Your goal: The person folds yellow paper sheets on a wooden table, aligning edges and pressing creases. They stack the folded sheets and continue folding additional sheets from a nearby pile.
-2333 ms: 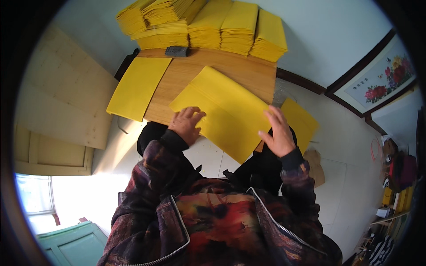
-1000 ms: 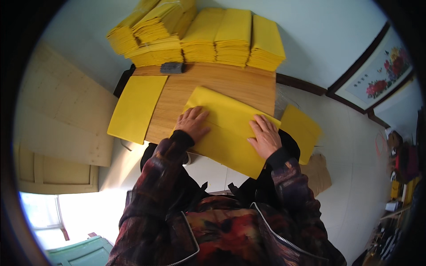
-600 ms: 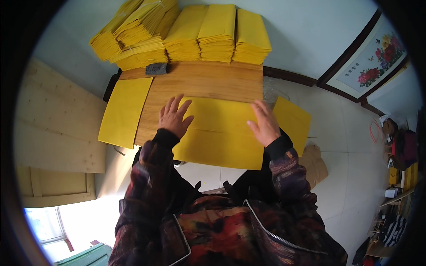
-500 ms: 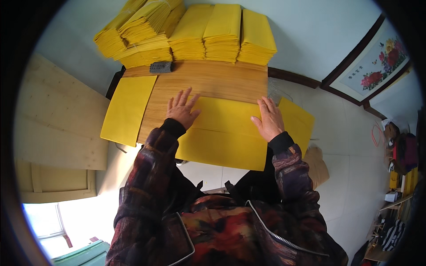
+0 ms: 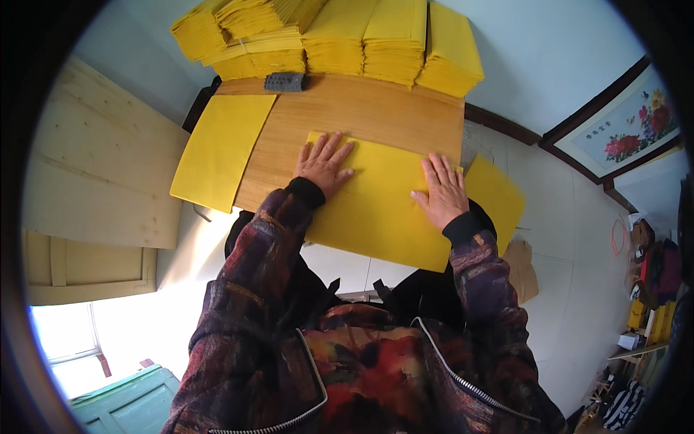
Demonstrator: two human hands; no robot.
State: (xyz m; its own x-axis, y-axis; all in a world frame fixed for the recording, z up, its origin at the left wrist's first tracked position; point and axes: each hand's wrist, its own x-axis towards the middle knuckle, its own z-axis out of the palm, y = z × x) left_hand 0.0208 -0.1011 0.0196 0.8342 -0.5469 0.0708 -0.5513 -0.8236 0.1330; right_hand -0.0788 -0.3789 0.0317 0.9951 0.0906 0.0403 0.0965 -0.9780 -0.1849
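Observation:
A large yellow sheet (image 5: 379,213), like thin card, lies before me on the wooden table (image 5: 354,108), its near part overhanging the front edge. Flat on its far left part rests my left hand (image 5: 324,166), fingers spread and pointing away from me. My right hand (image 5: 442,193) lies on the sheet's right end, fingers stretched out and thumb apart. Neither hand grips anything. To the left, another yellow piece (image 5: 224,148) covers the table's side. A further yellow sheet (image 5: 499,195) shows beyond my right hand, partly hidden by it and my sleeve.
Stacks of folded yellow pieces (image 5: 394,36) line the table's far edge against the wall. A dark grey block (image 5: 285,82) sits in front of them. Pale wooden boards (image 5: 101,159) stand at the left, and a framed flower picture (image 5: 625,126) is at the right.
My left hand has come from the sheet's left edge further onto it. A crease line seen across the sheet earlier no longer shows. The whole view has shifted slightly.

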